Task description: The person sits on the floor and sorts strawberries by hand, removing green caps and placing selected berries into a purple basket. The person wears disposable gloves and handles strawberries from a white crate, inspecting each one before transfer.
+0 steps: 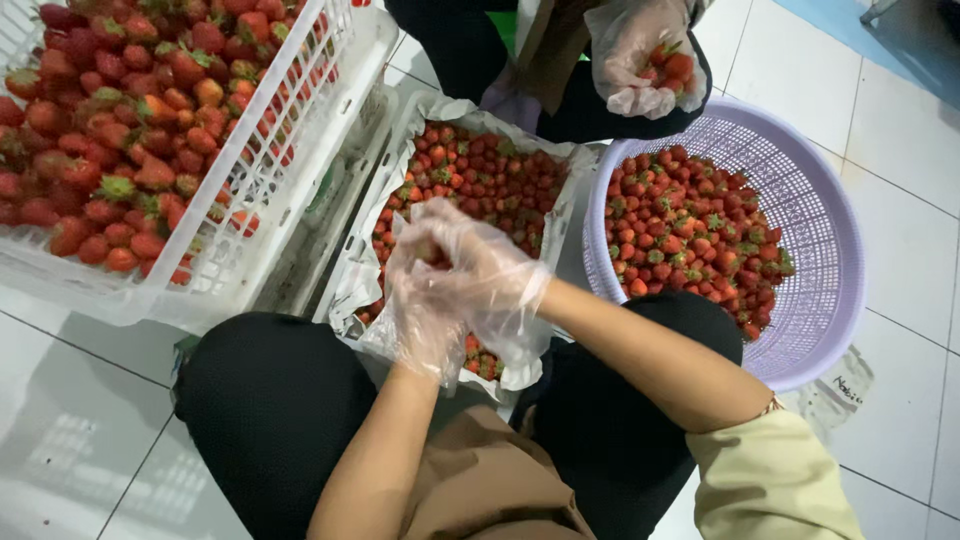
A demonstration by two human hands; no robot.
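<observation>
Above the paper-lined box (560, 190) of strawberries at the middle of the scene, the person's two hands meet, both in loose clear plastic gloves. The left hand (425, 285) and the right hand (490, 275) are pressed close together, fingers curled inward around what looks like a single strawberry (432, 250), though the crinkled glove film hides most of it; the left grip seems closed on that berry, and for the right grip I cannot tell whether it pinches the fruit or only rests against it. Both forearms reach up from the near edge, over the person's dark-clad knees, which sit just beside the near end of the box. To the left, touching the box, stands a white slatted plastic crate (300, 160) heaped with larger strawberries, many with green caps. To the right, just beside the box, a round lilac perforated basket (820, 250) rests on the white tiled floor (900, 200) and holds a layer of smaller berries. At the far side, another person's gloved hand (645, 55) hangs above the gap between box and basket, closed around a few strawberries, with dark clothing behind it.
</observation>
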